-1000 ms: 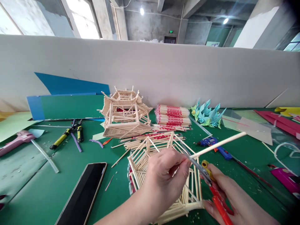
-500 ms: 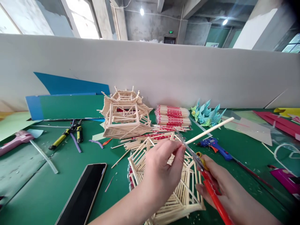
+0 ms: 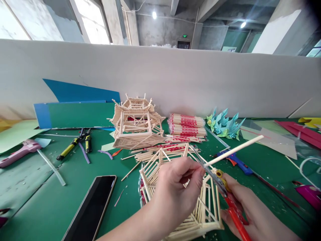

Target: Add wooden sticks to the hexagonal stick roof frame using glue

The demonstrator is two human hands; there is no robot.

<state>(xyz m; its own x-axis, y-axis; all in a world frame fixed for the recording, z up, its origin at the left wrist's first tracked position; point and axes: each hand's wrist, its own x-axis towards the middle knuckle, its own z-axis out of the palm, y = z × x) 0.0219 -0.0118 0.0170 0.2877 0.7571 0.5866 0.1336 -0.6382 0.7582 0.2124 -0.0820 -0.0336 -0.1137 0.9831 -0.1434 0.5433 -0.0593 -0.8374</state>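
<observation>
My left hand (image 3: 179, 187) pinches one end of a pale wooden stick (image 3: 235, 150), which points up and to the right. In my right hand (image 3: 247, 204) is a pair of red-handled scissors (image 3: 233, 207), its blades crossing the stick right beside my left fingertips. Below both hands lies a frame of wooden sticks (image 3: 200, 207), partly hidden by my left hand and forearm. Behind it stands a pagoda-like model (image 3: 136, 124) built from the same kind of sticks.
Packs of sticks (image 3: 187, 124) lie beside the model, with loose sticks (image 3: 147, 156) in front. Blue paper flowers (image 3: 225, 124) and a blue glue gun (image 3: 235, 160) are to the right. At left are a phone (image 3: 91, 204), yellow-black pliers (image 3: 67, 149) and a pink glue gun (image 3: 21, 152).
The stick's free end has swung a little lower and to the right. Both hands and the scissors have shifted slightly right and down, and the whole view has drifted a little.
</observation>
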